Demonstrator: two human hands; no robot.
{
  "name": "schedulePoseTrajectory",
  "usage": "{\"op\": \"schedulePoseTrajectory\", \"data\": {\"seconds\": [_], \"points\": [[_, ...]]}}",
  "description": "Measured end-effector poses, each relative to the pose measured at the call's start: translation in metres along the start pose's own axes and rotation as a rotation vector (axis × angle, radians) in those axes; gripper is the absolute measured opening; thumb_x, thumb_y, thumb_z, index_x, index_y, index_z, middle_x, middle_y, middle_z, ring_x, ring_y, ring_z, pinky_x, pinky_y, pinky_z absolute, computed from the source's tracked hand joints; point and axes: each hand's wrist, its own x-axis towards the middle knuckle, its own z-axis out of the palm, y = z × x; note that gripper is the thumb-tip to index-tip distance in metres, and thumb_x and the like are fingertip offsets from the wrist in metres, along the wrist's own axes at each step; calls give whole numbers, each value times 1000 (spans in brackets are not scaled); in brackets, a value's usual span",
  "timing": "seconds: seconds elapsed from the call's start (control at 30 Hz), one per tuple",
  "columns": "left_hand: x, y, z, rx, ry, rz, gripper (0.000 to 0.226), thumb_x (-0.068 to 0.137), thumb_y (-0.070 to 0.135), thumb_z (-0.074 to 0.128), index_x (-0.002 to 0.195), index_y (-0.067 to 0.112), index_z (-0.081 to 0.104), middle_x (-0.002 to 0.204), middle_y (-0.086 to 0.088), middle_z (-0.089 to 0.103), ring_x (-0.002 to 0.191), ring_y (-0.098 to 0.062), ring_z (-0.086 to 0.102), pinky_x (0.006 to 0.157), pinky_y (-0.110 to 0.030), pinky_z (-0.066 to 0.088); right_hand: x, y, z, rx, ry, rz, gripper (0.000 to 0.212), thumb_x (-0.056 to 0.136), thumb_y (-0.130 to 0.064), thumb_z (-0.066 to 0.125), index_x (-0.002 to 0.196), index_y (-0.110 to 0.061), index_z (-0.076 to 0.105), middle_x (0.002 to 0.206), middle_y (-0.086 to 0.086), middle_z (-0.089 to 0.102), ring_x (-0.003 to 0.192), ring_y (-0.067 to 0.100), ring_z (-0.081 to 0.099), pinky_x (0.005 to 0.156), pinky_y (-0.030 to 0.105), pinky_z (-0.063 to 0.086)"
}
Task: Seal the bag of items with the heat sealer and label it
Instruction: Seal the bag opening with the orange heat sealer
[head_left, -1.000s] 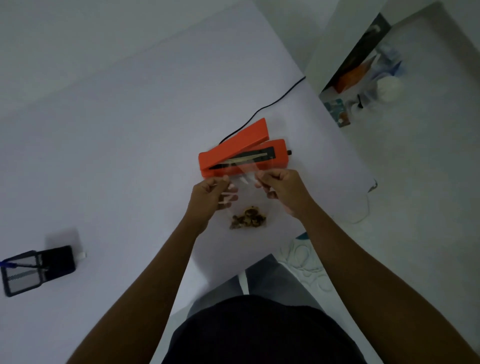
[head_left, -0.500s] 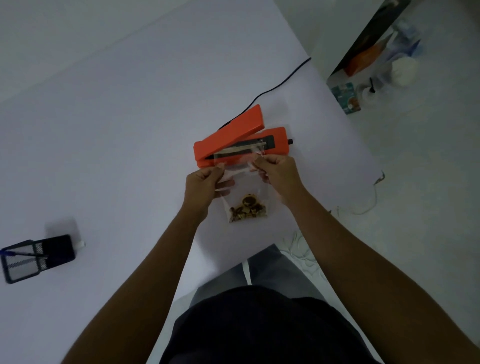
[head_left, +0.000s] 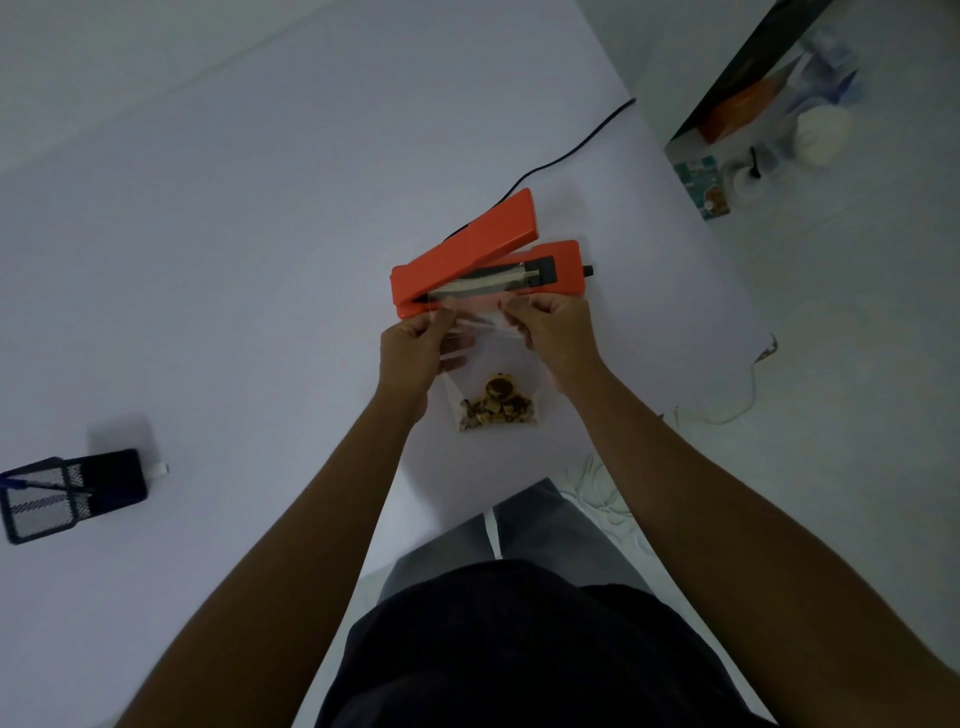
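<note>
Left hand (head_left: 415, 347) and right hand (head_left: 551, 332) each pinch a top corner of the clear bag (head_left: 493, 374), stretching its mouth flat across the orange heat sealer (head_left: 563, 260) (lid raised), probably for a wrinkle-free seal.

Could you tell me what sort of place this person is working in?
Probably a home or small-office packing spot: a plain white table carries an orange heat sealer and a mesh pen holder, with household clutter on the floor beside it.
</note>
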Motion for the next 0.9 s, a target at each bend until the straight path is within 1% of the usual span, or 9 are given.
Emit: {"op": "schedulePoseTrajectory", "data": {"seconds": [0.07,0.13,0.23,0.37,0.5,0.67,0.77,0.83,0.9], "points": [[1,-1,1,10,1,3,27,96,27,61,106,4,70,98,-10,76,84,-23,75,74,-39,62,-1,0,1,-4,7,-7,32,88,-17,75,79,12,68,67,18,62,55,19,51,51,24,44],[1,-1,3,11,6,9,22,96,27,62,99,7,71,92,-5,76,79,-19,76,72,-38,63,-1,0,0,-9,11,-3,31,89,-17,74,78,11,68,65,14,60,52,15,50,51,23,44],[1,1,6,-7,15,-1,22,95,28,63,95,8,71,88,-4,76,74,-17,75,67,-33,62,-1,2,-1,6,19,17,37,90,-21,74,79,14,65,64,13,56,54,18,47,52,27,42],[3,-2,5,11,20,-17,30,97,29,59,106,3,70,97,-10,76,80,-21,75,64,-29,58,-1,3,-1,48,48,59,28,90,-16,71,83,12,68,66,16,59,58,23,51,51,27,42],[3,-6,6,-1,47,-34,35,96,31,60,109,0,68,100,-12,76,84,-24,75,64,-30,57,-3,5,1,45,63,51,22,90,-15,72,86,7,72,72,16,66,54,14,57,51,21,46],[4,-6,9,-43,81,-57,29,96,31,62,101,4,70,97,-10,76,81,-24,75,69,-37,61,-8,5,2,68,130,29,20,89,-14,72,79,3,72,66,15,64,52,15,57,52,21,47],[4,-4,12,-51,120,-54,20,96,30,62,92,12,70,90,-4,76,73,-16,75,64,-29,61,-9,4,5,74,140,33,18,89,-16,73,77,-3,73,66,14,65,51,13,58,51,20,47],[4,-3,14,-61,144,-56,19,96,30,61,93,13,70,89,-3,75,70,-13,74,60,-26,59,-9,4,6,79,146,36,17,89,-17,73,75,-6,72,67,15,65,51,13,58,51,21,47],[5,-3,16,-69,160,-64,21,96,30,61,99,11,70,93,-4,75,74,-16,75,60,-26,57,-9,3,8,82,153,37,18,89,-16,72,73,-8,71,68,20,65,52,14,57,52,22,47]]}}
